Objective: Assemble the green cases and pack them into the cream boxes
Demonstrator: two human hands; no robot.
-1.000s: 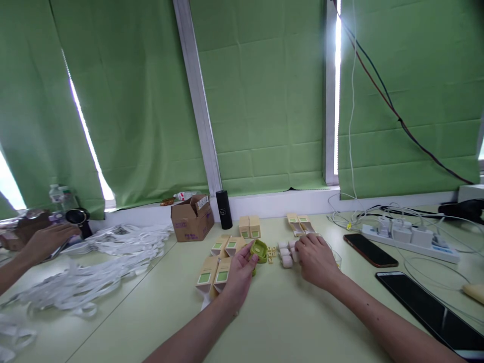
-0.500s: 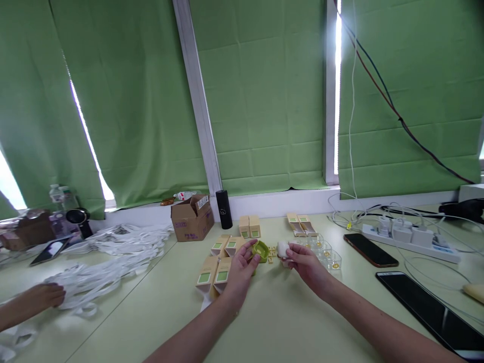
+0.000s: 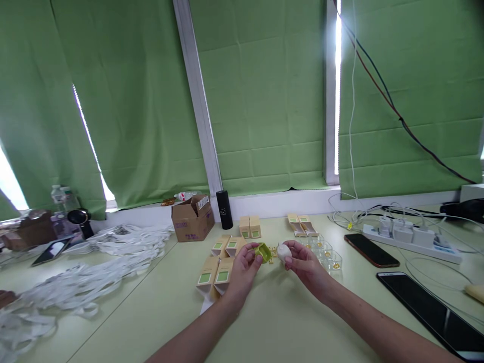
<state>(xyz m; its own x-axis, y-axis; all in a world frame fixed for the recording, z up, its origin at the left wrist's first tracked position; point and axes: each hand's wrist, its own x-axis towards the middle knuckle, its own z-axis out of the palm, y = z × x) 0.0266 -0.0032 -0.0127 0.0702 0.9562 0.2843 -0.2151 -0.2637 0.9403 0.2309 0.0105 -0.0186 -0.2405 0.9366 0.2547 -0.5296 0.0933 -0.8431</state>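
Observation:
Near the middle of the table, my left hand [image 3: 244,275] grips a small hollow olive-green holder [image 3: 263,253] between thumb and fingers, its opening tilted toward the right. A white rounded piece [image 3: 283,252] is pinched in my right hand [image 3: 305,264], a short gap away from the holder; its exact kind is unclear. Small yellow pieces [image 3: 273,253] lie on the table behind and between the two hands. Beside my left hand stand several tan cartons [image 3: 224,272] with green label squares. Clear plastic cups [image 3: 335,259] with gold-coloured centres sit just beyond my right hand.
More tan cartons [image 3: 250,227] stand farther back, near a black cylinder [image 3: 224,209] and a brown cardboard box [image 3: 192,219]. White straps [image 3: 91,272] are heaped at left. Phones [image 3: 371,250], a tablet-like device [image 3: 431,307] and a power strip [image 3: 412,242] with cables occupy the right.
The white piece has turned in my right hand and shows more of its round side. The green holder has tilted slightly. At far left, another person's hand has drawn back almost out of view.

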